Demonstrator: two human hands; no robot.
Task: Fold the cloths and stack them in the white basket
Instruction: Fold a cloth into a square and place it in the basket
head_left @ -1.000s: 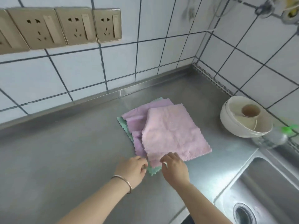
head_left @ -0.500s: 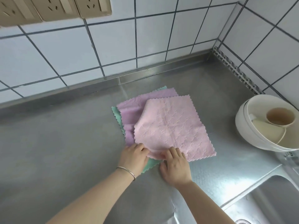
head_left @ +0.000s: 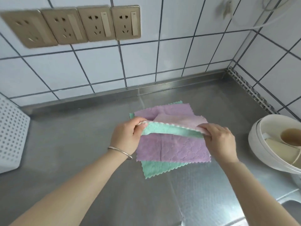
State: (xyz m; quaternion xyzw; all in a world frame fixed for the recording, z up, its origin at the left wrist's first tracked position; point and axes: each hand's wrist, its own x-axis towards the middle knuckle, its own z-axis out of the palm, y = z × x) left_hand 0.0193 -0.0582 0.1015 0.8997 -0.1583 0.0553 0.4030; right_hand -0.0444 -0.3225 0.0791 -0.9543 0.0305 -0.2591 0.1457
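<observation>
A pink cloth (head_left: 177, 120) with a green underside is lifted by its near edge above the pile. My left hand (head_left: 126, 137) pinches its left corner and my right hand (head_left: 218, 139) pinches its right corner. The raised edge is folded away from me, so the green face (head_left: 169, 131) shows. Under it a purple cloth (head_left: 172, 149) lies flat on the steel counter, and a green cloth (head_left: 156, 168) sticks out beneath that at the front. The white perforated basket (head_left: 11, 134) stands at the left edge of the view, apart from the cloths.
A white bowl (head_left: 260, 144) holding a small cup (head_left: 291, 138) sits at the right on the steel counter (head_left: 73, 144). A sink corner (head_left: 291, 203) shows at the lower right. Tiled walls with several sockets (head_left: 96, 23) close the back and right.
Both hands have taken the pink cloth's near edge and lifted it up and away from me, uncovering the purple cloth. The view tilted up and left, bringing the basket in.
</observation>
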